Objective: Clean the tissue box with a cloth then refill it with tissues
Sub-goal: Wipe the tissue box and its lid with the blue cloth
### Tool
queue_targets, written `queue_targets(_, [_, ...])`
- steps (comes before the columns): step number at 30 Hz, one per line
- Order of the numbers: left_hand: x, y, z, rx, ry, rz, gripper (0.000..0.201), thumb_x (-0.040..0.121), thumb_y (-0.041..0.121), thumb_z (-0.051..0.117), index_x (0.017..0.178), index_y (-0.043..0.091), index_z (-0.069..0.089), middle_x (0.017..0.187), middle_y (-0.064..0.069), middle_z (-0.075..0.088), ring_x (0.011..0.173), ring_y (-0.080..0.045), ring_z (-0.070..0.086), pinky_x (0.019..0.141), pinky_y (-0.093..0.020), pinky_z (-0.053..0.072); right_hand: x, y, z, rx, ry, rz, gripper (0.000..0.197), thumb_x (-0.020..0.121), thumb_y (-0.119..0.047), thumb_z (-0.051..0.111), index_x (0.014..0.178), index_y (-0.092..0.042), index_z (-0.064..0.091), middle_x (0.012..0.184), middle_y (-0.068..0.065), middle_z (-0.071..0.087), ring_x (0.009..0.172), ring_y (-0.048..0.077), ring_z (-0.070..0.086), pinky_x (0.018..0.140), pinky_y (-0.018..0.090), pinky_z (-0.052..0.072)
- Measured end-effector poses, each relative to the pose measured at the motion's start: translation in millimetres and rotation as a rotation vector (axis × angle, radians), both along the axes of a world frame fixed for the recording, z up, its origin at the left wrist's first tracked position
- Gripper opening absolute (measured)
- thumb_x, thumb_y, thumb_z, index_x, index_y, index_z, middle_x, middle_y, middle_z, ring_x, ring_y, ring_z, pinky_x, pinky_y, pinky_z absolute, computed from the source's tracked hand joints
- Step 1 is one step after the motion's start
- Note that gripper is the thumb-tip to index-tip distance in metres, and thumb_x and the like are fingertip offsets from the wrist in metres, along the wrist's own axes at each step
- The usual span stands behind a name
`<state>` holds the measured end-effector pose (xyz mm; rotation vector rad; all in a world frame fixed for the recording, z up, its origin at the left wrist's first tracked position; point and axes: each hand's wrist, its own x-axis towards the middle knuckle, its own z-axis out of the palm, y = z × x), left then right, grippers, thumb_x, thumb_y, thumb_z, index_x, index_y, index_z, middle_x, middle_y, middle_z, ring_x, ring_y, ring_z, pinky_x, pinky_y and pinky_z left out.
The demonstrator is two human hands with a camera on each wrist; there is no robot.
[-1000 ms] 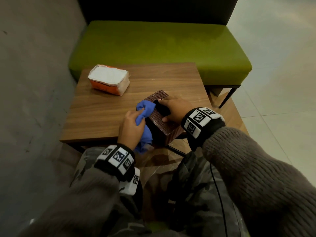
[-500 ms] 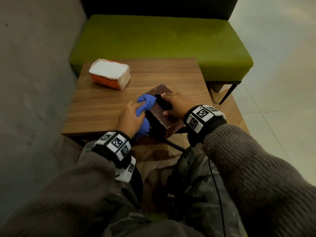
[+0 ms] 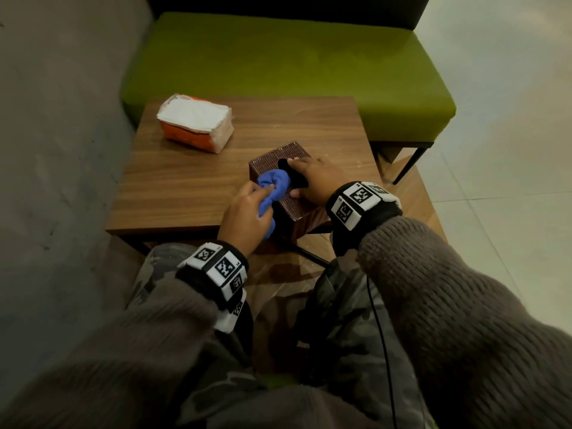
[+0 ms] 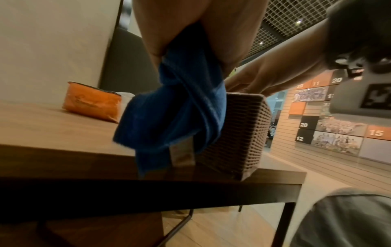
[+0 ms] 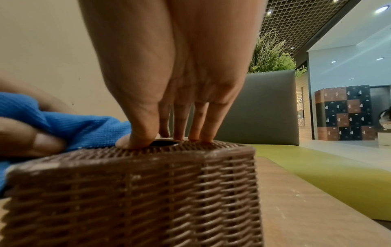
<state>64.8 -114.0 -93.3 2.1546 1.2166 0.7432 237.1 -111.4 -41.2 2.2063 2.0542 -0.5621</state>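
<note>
Cleaning step in progress. Left hand (image 3: 244,218) grips bunched blue cloth (image 3: 274,184) on brown woven tissue box (image 3: 294,209), near table edge. Right hand (image 3: 312,178) fingers straight, pressing box top. Refill pending: orange-white tissue pack (image 3: 195,122) untouched at 11 o'clock.

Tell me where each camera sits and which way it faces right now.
Head: on the head, looking down at the table; shows both hands, wristbands, sleeves, lap.
Left wrist: under the left hand, looking along it at the blue cloth against the tissue box.
Right wrist: under the right hand, fingers resting on the box top, facing the green bench.
All three share cloth and box.
</note>
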Motion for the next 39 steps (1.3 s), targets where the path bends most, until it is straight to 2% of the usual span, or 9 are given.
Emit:
queue_targets(6, [-11.1,-57.4,-14.4,0.057,-0.055,-0.197,0.04,0.082,0.004,0.062,0.121,0.012,0.061,0.106,-0.007,0.056,0.095,-0.012,0.054,0.083,-0.012,0.037,-2.1,-0.7,-3.9,0.02,0.033,-0.03,0.074,0.092,-0.031,0.063,0.153,-0.017,0.024,0.158,0.002,0.03,0.139,0.029,0.03,0.113,0.035,0.026])
queue_targets(12, [-5.8,-0.6,-8.1,-0.028,-0.135,0.065,0.034,0.082,-0.001,0.059,0.114,0.008,0.066,0.104,-0.01,0.06,0.093,-0.021,0.058,0.075,-0.016,0.038,-2.8,-2.2,-3.2,0.029,0.034,-0.022,0.071,0.093,-0.026,0.062,0.153,-0.014,0.025,0.157,0.005,0.031,0.136,0.031,0.033,0.111,0.033,0.026])
queue_targets(19, [-7.3,-52.6,-17.2,-0.018,-0.19,-0.103,0.03,0.079,0.009,0.06,0.107,0.003,0.067,0.098,-0.007,0.061,0.088,-0.011,0.058,0.079,-0.014,0.044,-2.7,-1.4,-3.6,0.041,0.059,-0.049,0.074,0.093,-0.027,0.063,0.154,-0.016,0.023,0.157,0.003,0.032,0.139,0.028,0.031,0.111,0.031,0.025])
queue_targets(23, [-0.7,-19.9,-4.5,-0.098,-0.236,0.068,0.019,0.082,0.0,0.061,0.1,-0.001,0.068,0.093,-0.007,0.061,0.085,-0.013,0.057,0.069,-0.005,0.038,-3.2,-1.8,-2.0,0.04,0.064,-0.03,0.07,0.093,-0.024,0.061,0.153,-0.016,0.025,0.157,0.003,0.032,0.139,0.029,0.031,0.111,0.031,0.026])
queue_targets(25, [4.4,12.7,3.6,-0.129,-0.226,0.19,0.01,0.083,0.0,0.06,0.086,-0.007,0.066,0.081,-0.015,0.06,0.076,-0.02,0.054,0.06,-0.013,0.033,-4.4,-2.5,0.0,0.024,0.055,-0.025,0.071,0.094,-0.028,0.061,0.153,-0.015,0.024,0.158,0.003,0.029,0.14,0.029,0.029,0.112,0.032,0.025])
queue_targets(28, [9.4,56.5,11.0,-0.168,-0.179,0.263,0.016,0.084,0.002,0.059,0.073,-0.01,0.063,0.069,-0.024,0.059,0.066,-0.023,0.051,0.057,-0.022,0.027,-6.5,-2.5,2.2,0.017,0.027,-0.026,0.071,0.095,-0.032,0.059,0.154,-0.014,0.022,0.16,0.003,0.023,0.144,0.027,0.024,0.114,0.032,0.021])
queue_targets(31, [11.8,76.8,8.1,-0.245,-0.17,0.26,0.015,0.085,0.006,0.061,0.081,-0.007,0.066,0.083,-0.027,0.066,0.08,-0.037,0.062,0.063,-0.025,0.035,-8.8,-1.3,2.4,0.019,0.006,-0.029,0.07,0.095,-0.033,0.058,0.153,-0.013,0.023,0.16,0.004,0.024,0.144,0.028,0.025,0.114,0.032,0.02])
queue_targets(34, [14.0,57.0,3.8,-0.207,-0.099,0.263,0.019,0.085,0.014,0.063,0.093,-0.003,0.067,0.096,-0.022,0.066,0.092,-0.033,0.062,0.072,-0.028,0.041,-10.4,-0.6,0.1,0.034,0.0,-0.058,0.07,0.094,-0.035,0.06,0.152,-0.013,0.027,0.157,0.005,0.029,0.141,0.028,0.029,0.113,0.035,0.026])
queue_targets(39, [7.4,-16.9,4.6,-0.159,-0.162,0.126,0.02,0.085,0.013,0.065,0.102,0.002,0.066,0.098,-0.006,0.055,0.087,-0.014,0.053,0.067,-0.003,0.037,-13.5,1.9,-2.5,0.057,0.002,-0.08,0.066,0.093,-0.026,0.059,0.151,-0.016,0.029,0.15,0.009,0.038,0.135,0.03,0.036,0.11,0.04,0.035])
